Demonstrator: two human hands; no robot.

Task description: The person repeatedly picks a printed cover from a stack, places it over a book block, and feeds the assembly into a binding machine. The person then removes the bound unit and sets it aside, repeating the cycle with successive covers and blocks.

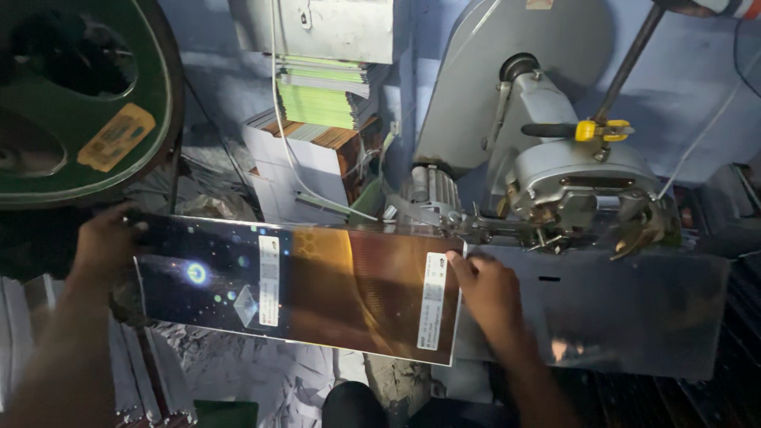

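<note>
Pressing flat on the right end of a long printed cover sheet [301,285], the right hand [487,293] is laid open, fingertips at the sheet's white label strip. The far left end is gripped by the left hand [107,242], so the sheet is held level across the metal worktop [618,309] of a stitching machine [579,190]. Fingers could be caught, since the right hand lies just beside the machine's head. The glossy sheet might buckle if unevenly supported. The stitching point is hard to make out in shadow, and the green flywheel [79,95] is cut off by the frame.
</note>
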